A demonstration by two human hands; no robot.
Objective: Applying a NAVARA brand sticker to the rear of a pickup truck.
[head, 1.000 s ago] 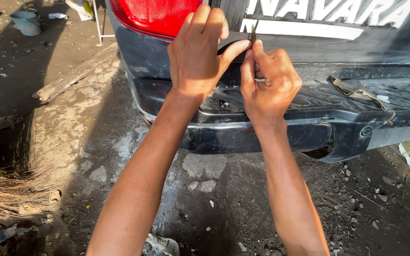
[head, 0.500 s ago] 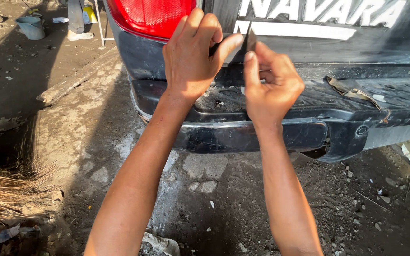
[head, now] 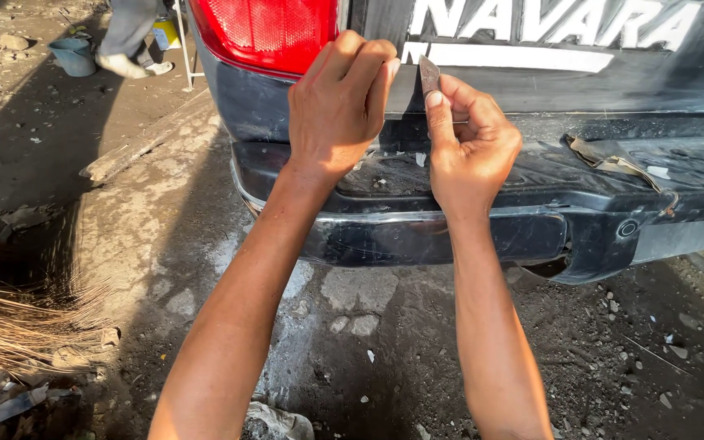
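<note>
At the dark tailgate (head: 564, 90), right hand (head: 470, 151) grip clamped on small blade (head: 429, 77), left hand (head: 340, 106) fingers curled together against panel

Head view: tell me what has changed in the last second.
Right hand keeps the thin blade pinched, point up, and has raised it slightly against the tailgate. Left hand stays pressed beside it. Bumper and tail light unchanged.

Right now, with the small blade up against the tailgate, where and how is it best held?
Grip the small blade by its lower end, coming from below on the right, much as the right hand holds it. It stands nearly upright with its tip against the tailgate, so only the lower end is free. The left hand presses the panel just beside it, probably blocking that side.
</note>
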